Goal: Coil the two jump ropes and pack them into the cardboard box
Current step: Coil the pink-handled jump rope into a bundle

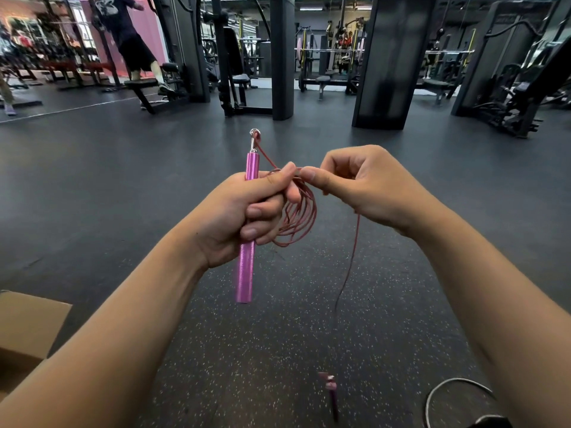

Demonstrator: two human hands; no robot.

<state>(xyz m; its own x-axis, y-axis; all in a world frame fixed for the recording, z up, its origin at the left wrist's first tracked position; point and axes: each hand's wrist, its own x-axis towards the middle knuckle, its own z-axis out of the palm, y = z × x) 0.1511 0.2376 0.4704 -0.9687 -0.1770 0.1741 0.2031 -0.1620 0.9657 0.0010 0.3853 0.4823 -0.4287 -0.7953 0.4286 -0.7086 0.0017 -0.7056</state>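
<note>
Now your left hand grips the upright handle and coil; your right hand, just beside, pinches the cord trailing floorward.

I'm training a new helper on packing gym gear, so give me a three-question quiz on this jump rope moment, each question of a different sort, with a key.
1. True or false: the left hand grips the pink handle upright, with coils of red cord hanging beside it.
2. What does the right hand pinch? A) the cardboard box B) the red cord C) the grey rope
3. Fill in: the second pink handle hangs blurred at the cord's ____ end, low above the floor.

Key: 1 true; 2 B; 3 loose.
</note>
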